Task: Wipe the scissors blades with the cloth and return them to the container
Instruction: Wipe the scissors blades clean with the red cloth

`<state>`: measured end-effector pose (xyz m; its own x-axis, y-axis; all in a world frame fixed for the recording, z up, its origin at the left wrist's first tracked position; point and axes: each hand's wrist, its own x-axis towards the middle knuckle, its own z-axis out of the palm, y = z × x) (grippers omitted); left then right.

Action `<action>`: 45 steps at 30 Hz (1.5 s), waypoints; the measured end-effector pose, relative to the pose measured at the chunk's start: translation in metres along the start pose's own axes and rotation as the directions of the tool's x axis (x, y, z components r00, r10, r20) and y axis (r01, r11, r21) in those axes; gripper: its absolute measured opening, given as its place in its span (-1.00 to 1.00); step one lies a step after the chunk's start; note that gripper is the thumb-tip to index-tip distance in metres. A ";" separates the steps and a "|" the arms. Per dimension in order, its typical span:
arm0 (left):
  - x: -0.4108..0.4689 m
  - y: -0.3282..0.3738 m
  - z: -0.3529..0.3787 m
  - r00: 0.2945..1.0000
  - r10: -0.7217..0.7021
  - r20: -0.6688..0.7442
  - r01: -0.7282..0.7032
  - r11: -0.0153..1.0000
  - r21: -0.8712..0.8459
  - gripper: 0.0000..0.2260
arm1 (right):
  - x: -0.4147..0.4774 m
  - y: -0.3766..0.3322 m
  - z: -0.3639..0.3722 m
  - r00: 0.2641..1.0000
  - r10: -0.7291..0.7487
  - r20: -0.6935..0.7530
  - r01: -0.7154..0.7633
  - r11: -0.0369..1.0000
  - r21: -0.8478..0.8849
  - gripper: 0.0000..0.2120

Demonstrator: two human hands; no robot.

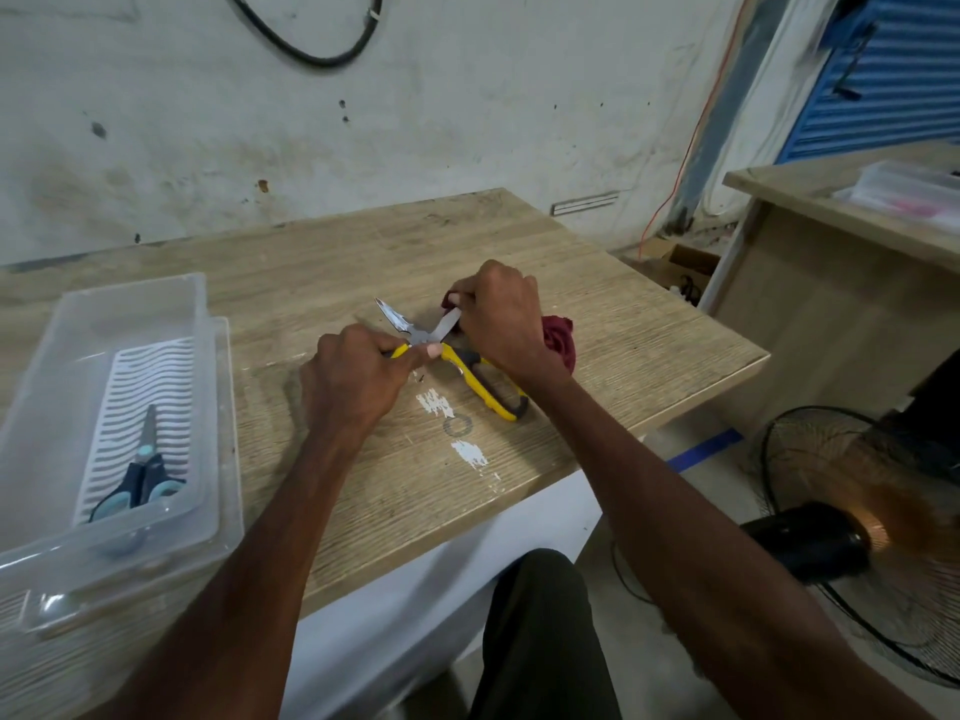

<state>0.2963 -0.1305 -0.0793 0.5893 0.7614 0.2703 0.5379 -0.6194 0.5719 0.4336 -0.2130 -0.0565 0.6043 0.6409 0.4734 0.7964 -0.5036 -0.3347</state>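
Pointing away over the surface point(623, 324), the opened scissors point(470, 374) are grasped by the left grip point(358, 376); the cloth point(558, 340) is pinched on one blade point(449, 324) by the right grip point(498, 324). The container point(156, 298) lies nearer the left grip.

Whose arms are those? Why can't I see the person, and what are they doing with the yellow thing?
There's no machine here, just a person. The camera sits on their head and looks down, so you see only their arms, as if you were them. Their left hand holds the yellow scissors by one handle, with the blades spread open. Their right hand presses a dark red cloth around one blade to wipe it. All this happens over a wooden table. On the left of the table is a clear plastic container, and blue scissors lie inside it. A fan stands on the floor to the right.
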 end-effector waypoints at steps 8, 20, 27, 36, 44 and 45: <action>-0.002 0.002 -0.001 1.000 0.027 0.004 -0.027 1.000 -0.007 -0.49 | -0.001 0.009 0.001 0.994 0.023 -0.105 -0.038 0.989 -0.141 -0.83; 0.002 -0.002 0.003 1.000 -0.016 -0.021 0.015 0.999 -0.032 -0.49 | -0.032 -0.002 0.002 0.987 -0.161 0.030 0.156 0.980 0.121 -0.88; 0.001 -0.001 0.002 1.000 -0.004 -0.019 0.003 0.999 -0.036 -0.50 | -0.008 0.011 -0.004 0.994 -0.098 0.047 0.084 0.967 0.242 -0.90; 0.001 -0.001 0.001 1.000 -0.018 -0.012 0.017 0.998 -0.062 -0.49 | -0.012 -0.001 -0.004 0.999 -0.004 -0.037 0.002 0.999 -0.050 -0.76; -0.001 0.000 -0.002 1.000 -0.026 0.002 0.026 0.994 -0.108 -0.48 | -0.013 0.005 -0.012 0.995 -0.091 -0.035 0.082 0.976 -0.202 -0.80; -0.002 -0.001 -0.002 1.000 -0.028 0.005 0.029 0.991 -0.134 -0.47 | -0.007 0.007 -0.014 0.997 -0.046 -0.061 0.037 0.989 -0.142 -0.81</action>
<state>0.2934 -0.1309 -0.0790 0.5767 0.7777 0.2502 0.4689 -0.5659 0.6781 0.4347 -0.2287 -0.0511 0.5641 0.6272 0.5370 0.8071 -0.5562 -0.1980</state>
